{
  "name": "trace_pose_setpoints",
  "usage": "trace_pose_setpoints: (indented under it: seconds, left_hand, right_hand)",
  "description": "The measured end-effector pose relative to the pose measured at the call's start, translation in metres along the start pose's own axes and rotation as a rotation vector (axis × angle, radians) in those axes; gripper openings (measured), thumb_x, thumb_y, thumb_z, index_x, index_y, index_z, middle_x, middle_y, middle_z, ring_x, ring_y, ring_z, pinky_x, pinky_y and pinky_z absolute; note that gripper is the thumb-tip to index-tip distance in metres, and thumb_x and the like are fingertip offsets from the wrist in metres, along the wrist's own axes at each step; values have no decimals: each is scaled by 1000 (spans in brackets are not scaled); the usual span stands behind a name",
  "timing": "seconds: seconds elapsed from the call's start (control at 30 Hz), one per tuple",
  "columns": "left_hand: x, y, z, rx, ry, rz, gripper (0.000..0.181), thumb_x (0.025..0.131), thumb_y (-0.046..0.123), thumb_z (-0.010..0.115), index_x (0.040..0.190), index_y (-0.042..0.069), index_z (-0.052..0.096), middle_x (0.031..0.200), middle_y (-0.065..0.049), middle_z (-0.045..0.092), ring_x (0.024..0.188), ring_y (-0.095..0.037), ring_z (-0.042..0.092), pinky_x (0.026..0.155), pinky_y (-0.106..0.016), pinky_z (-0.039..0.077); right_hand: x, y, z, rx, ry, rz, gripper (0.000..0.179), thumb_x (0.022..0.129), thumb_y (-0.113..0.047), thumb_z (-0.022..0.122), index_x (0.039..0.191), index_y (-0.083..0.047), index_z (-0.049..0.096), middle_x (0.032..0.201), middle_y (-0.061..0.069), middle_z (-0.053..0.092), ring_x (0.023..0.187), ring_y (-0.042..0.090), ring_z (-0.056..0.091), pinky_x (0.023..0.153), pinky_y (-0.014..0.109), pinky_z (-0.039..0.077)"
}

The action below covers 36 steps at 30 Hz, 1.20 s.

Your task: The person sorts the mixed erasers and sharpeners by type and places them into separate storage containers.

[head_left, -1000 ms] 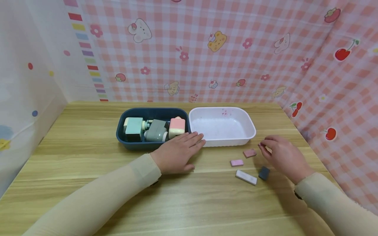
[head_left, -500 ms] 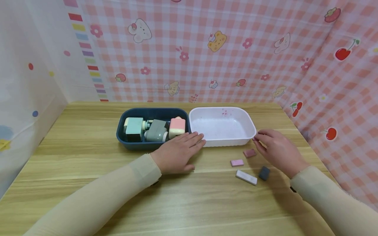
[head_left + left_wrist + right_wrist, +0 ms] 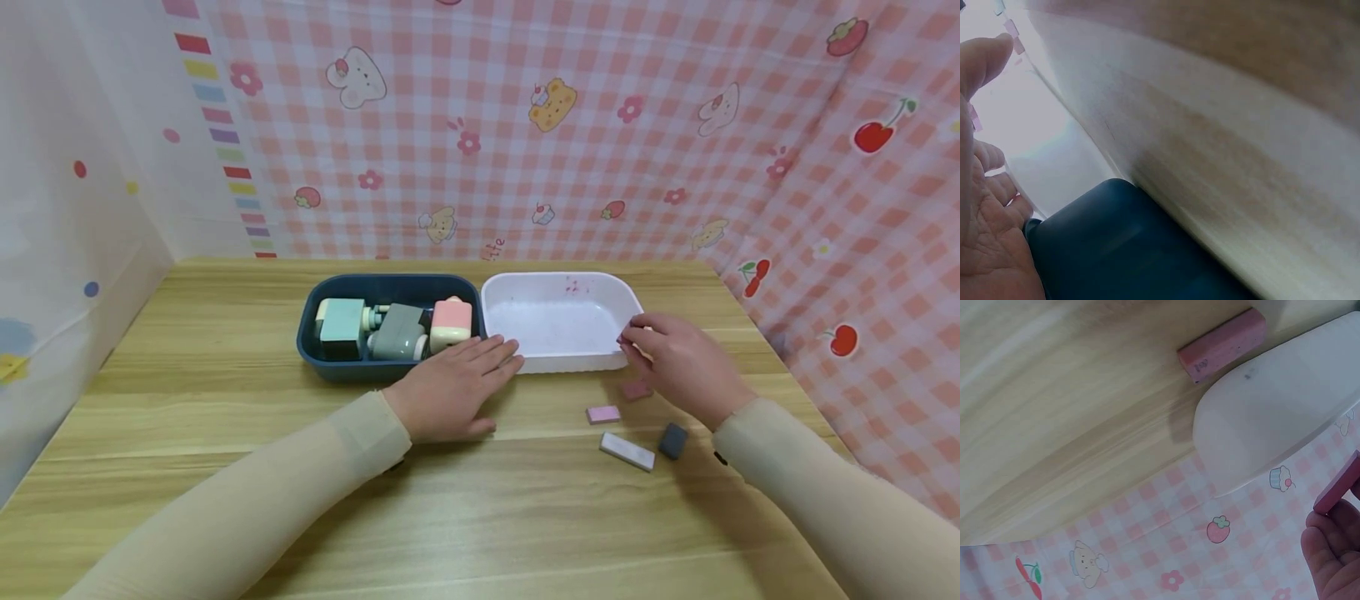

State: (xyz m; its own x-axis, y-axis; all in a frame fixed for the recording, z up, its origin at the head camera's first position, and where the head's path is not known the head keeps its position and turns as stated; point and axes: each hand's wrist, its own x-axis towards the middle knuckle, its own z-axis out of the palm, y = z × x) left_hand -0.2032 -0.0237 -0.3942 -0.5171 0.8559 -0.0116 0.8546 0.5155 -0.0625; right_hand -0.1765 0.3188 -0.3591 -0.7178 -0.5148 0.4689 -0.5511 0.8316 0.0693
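Observation:
My right hand point(image 3: 686, 362) pinches a dark pink eraser point(image 3: 1338, 486) between thumb and fingertips, over the right front corner of the white box point(image 3: 558, 321). Flat, with its fingers straight, my left hand point(image 3: 453, 387) lies where the white box meets the navy box point(image 3: 345, 373). Below the right hand sits another pink eraser point(image 3: 1225, 344), partly hidden in the head view. Closer to me on the table lie a light pink eraser point(image 3: 603, 414), a long white eraser point(image 3: 627, 451) and a dark grey eraser point(image 3: 672, 441).
Inside the navy box are what look like pencil sharpeners: a mint one point(image 3: 342, 321), a grey one point(image 3: 400, 333) and a pink and cream one point(image 3: 452, 318). A pink checked cloth point(image 3: 495, 167) hangs behind the wooden table point(image 3: 480, 517).
My right hand has carried the dark pink eraser leftward and away from me, from the table beside the white box to above its rim. The left hand has stayed still.

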Motion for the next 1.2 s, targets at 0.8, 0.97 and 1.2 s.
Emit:
trace_pose_setpoints:
  seconds: [0.8, 0.97, 1.2]
  left_hand:
    - [1, 0, 1, 19, -9, -1, 88, 101, 57, 61, 169, 14, 25, 177, -6, 21, 165, -25, 18, 135, -39, 16]
    - [1, 0, 1, 22, -5, -3, 87, 101, 57, 61, 168, 14, 26, 177, -6, 21, 165, -25, 18, 135, -40, 16]
    - [1, 1, 1, 23, 0, -3, 87, 100, 57, 62, 168, 15, 27, 177, -6, 22, 165, -25, 20, 135, -40, 17]
  right_hand:
    - [54, 0, 27, -21, 8, -234, 19, 89, -9, 83, 106, -2, 79, 106, 16, 75, 98, 32, 73, 85, 45, 64]
    - [64, 1, 35, -6, 23, -302, 17, 87, -6, 83, 103, -1, 79, 104, 16, 75, 100, 33, 72, 91, 46, 63]
    - [73, 0, 42, -5, 17, -345, 12, 90, -4, 79, 102, -1, 78, 106, 15, 74, 105, 34, 72, 99, 48, 60]
